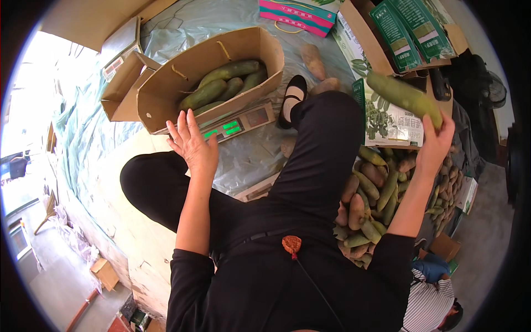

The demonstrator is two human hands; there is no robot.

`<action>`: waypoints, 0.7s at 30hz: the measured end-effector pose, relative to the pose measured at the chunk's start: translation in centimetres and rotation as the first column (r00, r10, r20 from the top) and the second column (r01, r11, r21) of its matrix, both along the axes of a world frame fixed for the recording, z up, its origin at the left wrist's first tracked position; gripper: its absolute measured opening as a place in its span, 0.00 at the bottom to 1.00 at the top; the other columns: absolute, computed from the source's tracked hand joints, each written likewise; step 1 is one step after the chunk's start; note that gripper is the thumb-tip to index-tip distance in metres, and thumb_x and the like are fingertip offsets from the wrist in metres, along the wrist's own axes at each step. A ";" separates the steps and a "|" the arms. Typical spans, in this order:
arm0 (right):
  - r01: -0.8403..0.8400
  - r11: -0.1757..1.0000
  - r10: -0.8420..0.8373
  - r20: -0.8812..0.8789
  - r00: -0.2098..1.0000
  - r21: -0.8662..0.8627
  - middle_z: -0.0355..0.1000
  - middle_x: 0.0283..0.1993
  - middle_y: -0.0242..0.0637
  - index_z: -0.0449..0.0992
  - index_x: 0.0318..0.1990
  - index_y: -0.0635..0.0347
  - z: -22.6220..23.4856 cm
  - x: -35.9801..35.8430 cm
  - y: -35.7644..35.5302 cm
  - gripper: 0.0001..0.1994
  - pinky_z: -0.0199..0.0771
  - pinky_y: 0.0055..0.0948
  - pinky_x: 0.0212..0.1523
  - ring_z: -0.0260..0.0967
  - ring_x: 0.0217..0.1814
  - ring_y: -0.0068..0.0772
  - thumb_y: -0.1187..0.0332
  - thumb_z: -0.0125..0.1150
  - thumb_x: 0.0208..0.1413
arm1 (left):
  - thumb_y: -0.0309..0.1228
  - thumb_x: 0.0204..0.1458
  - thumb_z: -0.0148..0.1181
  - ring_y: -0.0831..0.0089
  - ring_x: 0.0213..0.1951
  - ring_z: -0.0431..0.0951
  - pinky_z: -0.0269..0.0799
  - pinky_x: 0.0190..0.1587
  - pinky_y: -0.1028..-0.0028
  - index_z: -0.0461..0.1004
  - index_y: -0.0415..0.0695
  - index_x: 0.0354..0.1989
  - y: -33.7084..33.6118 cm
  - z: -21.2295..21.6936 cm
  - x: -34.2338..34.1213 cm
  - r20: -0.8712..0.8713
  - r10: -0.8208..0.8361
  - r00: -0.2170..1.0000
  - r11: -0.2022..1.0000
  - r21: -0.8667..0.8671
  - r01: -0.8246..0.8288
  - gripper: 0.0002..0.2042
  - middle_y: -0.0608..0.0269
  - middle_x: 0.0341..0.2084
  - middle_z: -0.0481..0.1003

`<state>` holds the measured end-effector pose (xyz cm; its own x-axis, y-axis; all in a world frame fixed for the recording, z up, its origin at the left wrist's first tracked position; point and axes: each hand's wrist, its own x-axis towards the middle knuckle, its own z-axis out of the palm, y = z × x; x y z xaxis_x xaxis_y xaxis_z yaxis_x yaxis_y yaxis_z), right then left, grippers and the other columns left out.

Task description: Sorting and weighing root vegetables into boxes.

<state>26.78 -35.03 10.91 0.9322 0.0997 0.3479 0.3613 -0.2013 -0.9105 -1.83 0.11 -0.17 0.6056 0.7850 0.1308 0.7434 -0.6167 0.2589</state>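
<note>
My right hand (432,145) is raised at the right, its fingers closed around the lower end of a long green radish (404,98). The radish slants up and to the left over a printed carton. My left hand (193,145) is open, fingers spread, by the near wall of an open brown cardboard box (157,91) with rope handles. I cannot tell whether the fingertips touch it. Several green radishes (229,71) lie inside this box. It stands on a scale (257,117) with a lit green display, partly hidden beneath the box.
A heap of green and brownish radishes (381,188) lies right of my leg. Green-and-white cartons (398,39) stand at the far right, and a pink-and-blue box (298,16) at the back. Loose radishes (313,62) rest near my shoe. A person in stripes (428,304) is at lower right.
</note>
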 end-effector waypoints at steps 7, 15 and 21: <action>-0.469 0.819 0.482 0.048 0.875 0.331 0.69 0.49 0.41 0.66 0.51 0.69 2.4 -0.3 15.4 0.20 0.66 0.26 0.54 0.67 0.51 0.29 0.77 0.62 0.50 | 0.31 0.41 0.66 0.48 0.68 0.38 0.34 0.63 0.42 0.50 0.49 0.65 0.2 0.0 -0.3 0.006 0.008 1.000 1.000 0.014 -0.008 0.41 0.59 0.64 0.49; -0.685 0.728 0.658 -0.253 0.709 -0.029 0.69 0.47 0.39 0.66 0.50 0.64 -0.3 -1.1 21.8 0.19 0.66 0.28 0.50 0.66 0.50 0.28 0.74 0.62 0.50 | 0.30 0.41 0.66 0.47 0.67 0.39 0.33 0.63 0.42 0.52 0.47 0.64 0.3 -0.1 -0.1 0.032 -0.015 0.999 1.000 0.002 0.015 0.39 0.57 0.63 0.51; -0.447 0.889 0.408 -0.272 0.871 -0.099 0.72 0.49 0.34 0.71 0.50 0.62 -3.6 2.1 12.1 0.16 0.65 0.23 0.47 0.67 0.51 0.22 0.67 0.59 0.54 | 0.31 0.42 0.65 0.48 0.68 0.38 0.31 0.63 0.43 0.52 0.47 0.65 0.1 0.0 -0.1 0.029 -0.037 0.999 0.999 0.002 0.037 0.39 0.59 0.64 0.50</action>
